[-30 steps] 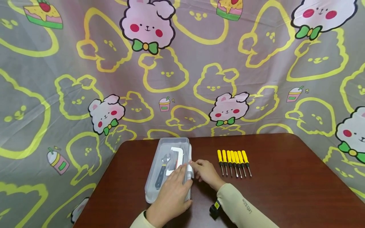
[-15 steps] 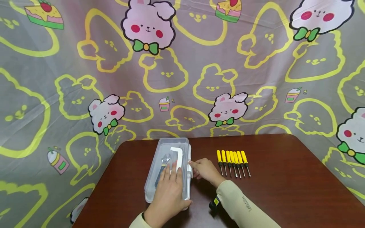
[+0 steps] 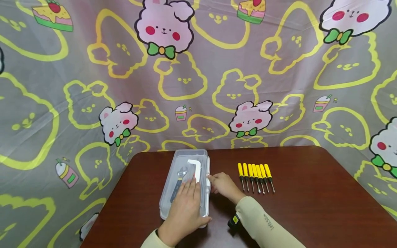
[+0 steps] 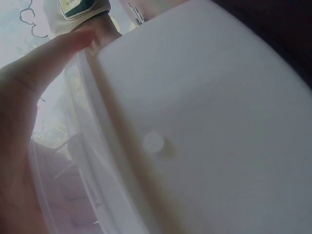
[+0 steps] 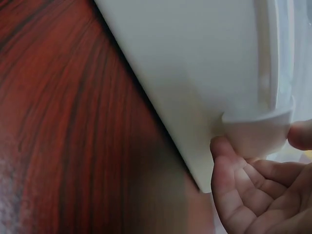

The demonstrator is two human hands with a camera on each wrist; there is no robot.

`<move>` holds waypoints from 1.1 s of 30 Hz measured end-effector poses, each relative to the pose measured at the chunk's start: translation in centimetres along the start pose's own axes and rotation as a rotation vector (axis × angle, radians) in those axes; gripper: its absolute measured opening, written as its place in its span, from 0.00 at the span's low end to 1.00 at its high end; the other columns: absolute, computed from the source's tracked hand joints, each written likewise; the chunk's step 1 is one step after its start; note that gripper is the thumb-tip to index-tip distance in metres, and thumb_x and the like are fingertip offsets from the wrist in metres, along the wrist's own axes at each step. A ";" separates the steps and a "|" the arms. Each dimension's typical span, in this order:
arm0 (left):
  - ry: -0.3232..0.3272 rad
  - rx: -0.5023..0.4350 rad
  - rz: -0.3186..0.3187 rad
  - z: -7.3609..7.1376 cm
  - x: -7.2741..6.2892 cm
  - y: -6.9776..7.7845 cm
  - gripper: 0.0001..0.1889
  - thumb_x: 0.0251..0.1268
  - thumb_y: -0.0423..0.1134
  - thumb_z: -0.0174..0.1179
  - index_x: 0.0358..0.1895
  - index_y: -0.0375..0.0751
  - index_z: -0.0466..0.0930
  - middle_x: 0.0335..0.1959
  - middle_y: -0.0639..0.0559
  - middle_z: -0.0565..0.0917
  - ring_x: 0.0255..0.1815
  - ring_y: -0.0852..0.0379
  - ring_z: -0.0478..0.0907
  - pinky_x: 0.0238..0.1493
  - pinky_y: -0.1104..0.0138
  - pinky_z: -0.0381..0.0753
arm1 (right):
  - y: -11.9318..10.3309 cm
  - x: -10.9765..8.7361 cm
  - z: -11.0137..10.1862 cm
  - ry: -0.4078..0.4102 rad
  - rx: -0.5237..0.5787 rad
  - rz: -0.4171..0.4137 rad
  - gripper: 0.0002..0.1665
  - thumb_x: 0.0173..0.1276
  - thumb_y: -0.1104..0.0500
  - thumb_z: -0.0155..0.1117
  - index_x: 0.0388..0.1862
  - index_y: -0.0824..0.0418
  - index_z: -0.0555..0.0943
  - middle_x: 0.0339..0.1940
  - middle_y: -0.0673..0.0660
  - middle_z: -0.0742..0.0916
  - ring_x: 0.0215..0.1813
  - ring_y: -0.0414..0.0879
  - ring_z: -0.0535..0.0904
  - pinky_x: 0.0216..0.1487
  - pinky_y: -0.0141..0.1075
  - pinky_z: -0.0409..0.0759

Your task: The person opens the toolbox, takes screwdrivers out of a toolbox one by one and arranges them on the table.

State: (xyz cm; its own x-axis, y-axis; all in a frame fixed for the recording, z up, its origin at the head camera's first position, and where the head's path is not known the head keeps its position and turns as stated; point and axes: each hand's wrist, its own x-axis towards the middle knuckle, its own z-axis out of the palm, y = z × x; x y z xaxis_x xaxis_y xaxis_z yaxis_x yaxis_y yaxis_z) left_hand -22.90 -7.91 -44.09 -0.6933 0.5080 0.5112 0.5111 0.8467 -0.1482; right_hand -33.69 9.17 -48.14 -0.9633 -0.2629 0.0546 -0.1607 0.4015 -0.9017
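Note:
A clear-lidded plastic box [image 3: 167,193] lies lengthwise on the table, its lid down. Through the lid I see an adjustable wrench [image 3: 181,173] with a dark handle and a white L-shaped piece [image 3: 197,168]. My left hand [image 3: 183,215] rests on the lid's near part with fingers extended, covering some of the contents; its thumb lies by the right edge. At the box's right side, my right hand [image 3: 225,187] pinches the white latch [image 5: 257,134], fingertips against its lower edge and thumb at the other edge.
Several yellow-handled screwdrivers [image 3: 255,172] lie in a row right of the box, tips toward me. A dark wrist device [image 3: 233,221] sits at my right sleeve. Cartoon-patterned cloth [image 3: 214,113] hangs behind the brown table [image 3: 310,193].
My left hand has shifted from the lid's right edge further onto the lid, its fingers spreading and then drawing together. My right hand stays at the latch.

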 end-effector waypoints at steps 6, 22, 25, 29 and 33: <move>-0.013 0.019 -0.008 0.0 0.0 0.1 0.61 0.27 0.72 0.73 0.61 0.24 0.71 0.59 0.30 0.75 0.62 0.36 0.71 0.65 0.48 0.64 | 0.4 0.1 -0.2 -0.041 0.136 0.026 0.25 0.74 0.49 0.55 0.37 0.71 0.84 0.21 0.56 0.84 0.26 0.49 0.82 0.29 0.42 0.82; 0.046 -0.157 0.039 -1.8 -2.2 -1.6 0.35 0.64 0.60 0.60 0.61 0.31 0.75 0.61 0.41 0.77 0.64 0.47 0.72 0.63 0.54 0.69 | 0.5 1.8 -3.0 -0.324 0.110 -0.018 0.23 0.72 0.47 0.59 0.43 0.68 0.84 0.32 0.62 0.87 0.32 0.54 0.85 0.33 0.43 0.83; 0.099 -0.186 0.003 -2.1 -3.3 -2.1 0.34 0.64 0.59 0.61 0.62 0.33 0.75 0.61 0.44 0.77 0.62 0.50 0.73 0.60 0.55 0.72 | 0.2 2.5 -3.6 -0.317 0.086 -0.025 0.22 0.71 0.48 0.62 0.41 0.67 0.85 0.31 0.63 0.87 0.33 0.55 0.84 0.35 0.45 0.84; 0.182 -0.199 -0.126 -2.3 -4.5 -2.7 0.34 0.60 0.55 0.65 0.63 0.35 0.75 0.61 0.45 0.78 0.59 0.49 0.75 0.55 0.53 0.76 | -0.2 3.7 -4.4 -0.242 0.050 -0.043 0.22 0.72 0.48 0.60 0.39 0.67 0.86 0.30 0.62 0.87 0.33 0.54 0.84 0.35 0.45 0.83; 0.203 -0.200 -0.301 -2.4 -5.5 -3.0 0.33 0.59 0.53 0.67 0.62 0.34 0.75 0.61 0.43 0.77 0.60 0.46 0.74 0.57 0.50 0.73 | -0.8 5.1 -5.4 -0.137 0.018 -0.065 0.25 0.73 0.45 0.58 0.40 0.67 0.85 0.32 0.61 0.87 0.33 0.53 0.84 0.36 0.43 0.83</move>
State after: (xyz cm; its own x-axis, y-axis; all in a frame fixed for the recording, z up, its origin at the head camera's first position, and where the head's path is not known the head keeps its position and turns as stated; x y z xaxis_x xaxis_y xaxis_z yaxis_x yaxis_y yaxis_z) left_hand -19.41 -13.63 -44.44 -0.7230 0.1839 0.6659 0.4035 0.8949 0.1908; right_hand -39.59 12.21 -44.80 -0.9122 -0.4060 0.0554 -0.2170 0.3639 -0.9058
